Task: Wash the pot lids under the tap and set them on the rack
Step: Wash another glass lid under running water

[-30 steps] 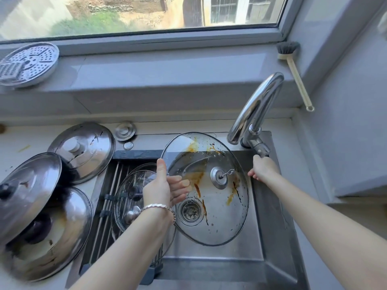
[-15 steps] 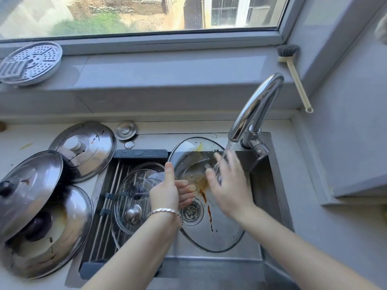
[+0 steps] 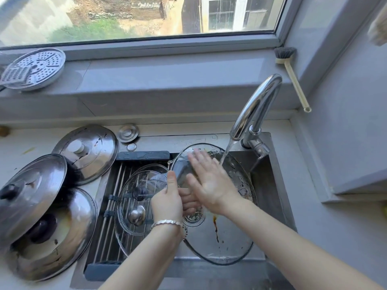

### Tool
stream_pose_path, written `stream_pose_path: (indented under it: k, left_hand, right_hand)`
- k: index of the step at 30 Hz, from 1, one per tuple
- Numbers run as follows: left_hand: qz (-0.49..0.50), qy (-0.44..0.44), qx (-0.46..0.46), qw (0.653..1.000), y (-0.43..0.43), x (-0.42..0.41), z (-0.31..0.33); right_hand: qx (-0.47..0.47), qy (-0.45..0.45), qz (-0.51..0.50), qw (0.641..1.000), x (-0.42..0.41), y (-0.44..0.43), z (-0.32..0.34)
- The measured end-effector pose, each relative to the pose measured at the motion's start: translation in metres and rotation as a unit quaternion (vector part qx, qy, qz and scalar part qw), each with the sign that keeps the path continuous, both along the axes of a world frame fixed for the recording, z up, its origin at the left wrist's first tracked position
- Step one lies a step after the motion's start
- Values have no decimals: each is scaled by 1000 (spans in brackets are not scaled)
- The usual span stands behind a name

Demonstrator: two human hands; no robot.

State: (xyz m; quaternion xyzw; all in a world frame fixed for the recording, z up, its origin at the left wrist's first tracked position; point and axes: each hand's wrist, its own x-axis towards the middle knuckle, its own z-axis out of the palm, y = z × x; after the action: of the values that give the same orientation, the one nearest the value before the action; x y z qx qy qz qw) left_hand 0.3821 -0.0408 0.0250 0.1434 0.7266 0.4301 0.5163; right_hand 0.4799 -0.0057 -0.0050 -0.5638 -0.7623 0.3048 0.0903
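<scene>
Right hand (image 3: 209, 181) slid higher, flat on lid (image 3: 228, 248), rubbing under tap (image 3: 257, 105) stream; left hand (image 3: 167, 204) grips rim, lid tilted over sink (image 3: 270, 185). Washing step; next likely needs lower stains rinsed

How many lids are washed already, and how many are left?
Looks done: two glass lids lie on the rack. In hand: the left hand grips a big glass lid under the running tap while the right hand rubs it with flat fingers; brown streaks show on it. Left: three stained steel lids wait on the counter.
</scene>
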Motion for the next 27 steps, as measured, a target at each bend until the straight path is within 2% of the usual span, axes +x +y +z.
stream_pose_path:
  k: [2,3,6,7,8,11,12,16,20,24,25,27]
  left_hand:
    - [-11,-11,-4,1000,-1,0,0]
    - [-10,-12,-5,1000,0,0,1]
    - [1,25,-4,1000,2,-1,1]
    - [1,35,-2,999,2,-2,1]
    - [1,32,1,999,2,-3,1]
    - [-12,8,-5,1000,1,-1,1]
    - [-11,10,-5,1000,0,-1,1]
    - [-8,31,5,999,-1,-2,2]
    - [-27,15,1,1000,-2,-1,2]
    - [-39,48,26,998,0,-4,2]
    - [-42,44,31,998,0,-4,3]
    - [-51,31,33,998,0,-3,5]
  right_hand:
    - [-50,-12,-101,994,7,14,1]
    - [-48,-10,-96,994,5,11,2]
    - [33,3,75,997,-13,-16,10]
    - [48,9,104,993,-14,-20,9]
    - [46,9,92,995,-12,-15,7]
    - [-30,8,-56,998,-5,5,3]
    - [-31,6,-54,998,-8,3,5]
    - [33,38,84,995,-21,-11,10]
    - [-15,40,-59,997,-8,9,3]
    - [42,42,81,995,-22,-4,13]
    - [49,42,80,995,-19,1,12]
    - [23,61,-5,998,-6,19,-5]
